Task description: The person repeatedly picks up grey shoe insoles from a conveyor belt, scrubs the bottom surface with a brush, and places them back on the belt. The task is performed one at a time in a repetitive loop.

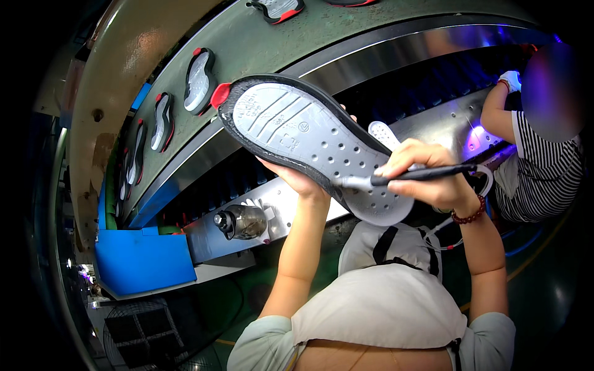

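Note:
A large shoe sole (pixel 291 127), with a grey perforated inside, a black rim and a red tab at its far left end, is held up in front of me at a tilt. My left hand (pixel 303 180) grips it from beneath, its fingers partly hidden behind the sole. My right hand (pixel 436 179) is closed around a brush (pixel 448 170) with a black handle. Its pale tip touches the sole near the black rim, close to my left hand. A whitish tube (pixel 489 185) loops from the handle's rear end.
Beyond lies a green conveyor belt (pixel 247 49) carrying several soles, one of them (pixel 199 80) near its left bend. A dark bottle (pixel 244 222) stands on a metal shelf (pixel 281 201). A blue box (pixel 145 263) is at left. Another person (pixel 538 167) in stripes works at right.

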Motion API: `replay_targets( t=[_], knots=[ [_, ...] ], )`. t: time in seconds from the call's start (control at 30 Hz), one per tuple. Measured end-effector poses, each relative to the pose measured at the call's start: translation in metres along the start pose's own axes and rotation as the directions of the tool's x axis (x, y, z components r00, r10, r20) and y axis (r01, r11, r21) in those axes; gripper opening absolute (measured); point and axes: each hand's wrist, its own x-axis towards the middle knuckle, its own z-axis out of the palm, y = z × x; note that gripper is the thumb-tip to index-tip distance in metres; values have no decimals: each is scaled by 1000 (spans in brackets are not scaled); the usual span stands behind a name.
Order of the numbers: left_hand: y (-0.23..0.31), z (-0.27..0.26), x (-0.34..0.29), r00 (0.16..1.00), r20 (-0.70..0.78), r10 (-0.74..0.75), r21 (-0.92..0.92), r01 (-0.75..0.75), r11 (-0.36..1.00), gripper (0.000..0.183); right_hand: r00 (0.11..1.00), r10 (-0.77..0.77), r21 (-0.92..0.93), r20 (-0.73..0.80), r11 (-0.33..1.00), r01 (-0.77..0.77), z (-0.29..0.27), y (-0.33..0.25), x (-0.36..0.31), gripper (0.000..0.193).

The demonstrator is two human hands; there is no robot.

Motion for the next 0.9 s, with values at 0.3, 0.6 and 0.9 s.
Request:
replay_targets(
  t=[0.3,0.6,0.9],
  knots=[
    [9,-1,9,997,-15,74,70,-73,995,97,1000,17,-48,19,999,-16,-10,7,-12,18],
    [10,-9,14,973,-172,157,172,-127,977,95,982,186,62,7,981,-187,-20,10,-28,20],
    [11,-3,25,935,-271,229,256,-159,954,78,930,362,530,58,779,-336,-37,31,-36,19]
  ],
)
